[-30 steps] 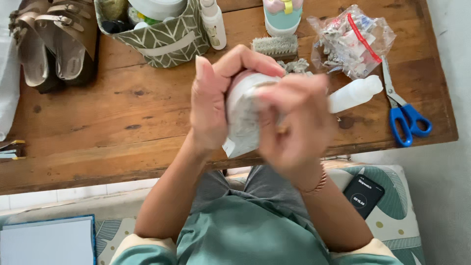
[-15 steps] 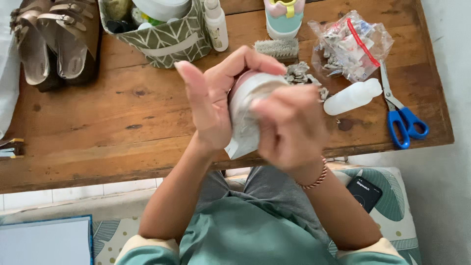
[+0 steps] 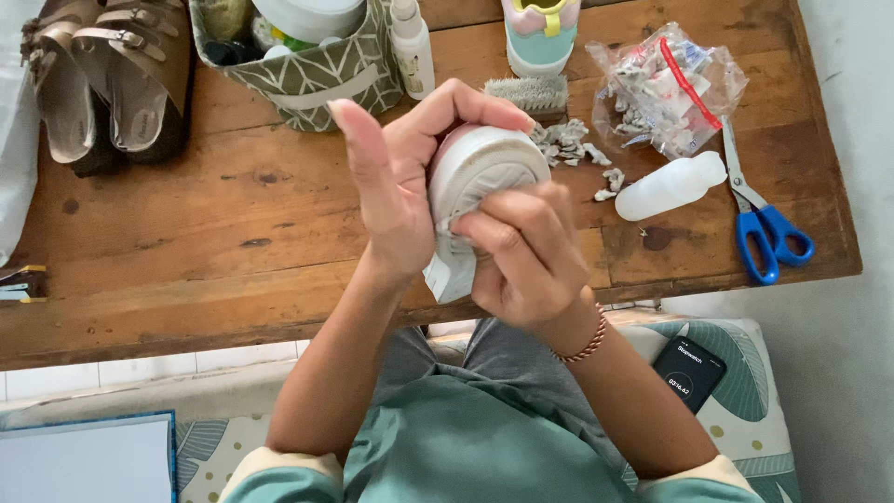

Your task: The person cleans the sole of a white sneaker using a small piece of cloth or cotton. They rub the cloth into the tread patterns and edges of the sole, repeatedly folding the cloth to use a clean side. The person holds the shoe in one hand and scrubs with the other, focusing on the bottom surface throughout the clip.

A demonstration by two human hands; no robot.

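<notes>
One pale, white-soled shoe (image 3: pixel 484 172), sole-up

home | wooden table (image 3: pixel 186 242) | sandals (image 3: pixel 112 79) | patterned cushion seat (image 3: pixel 745 373)

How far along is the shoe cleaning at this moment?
Looks done: a pile of crumpled used wipes lies on the wooden table beside the brush. In hand: the left hand grips a white shoe sole-up while the right hand rubs a white wipe along its edge. Left: the second shoe stands at the table's far edge; whether it is cleaned cannot be told.
</notes>
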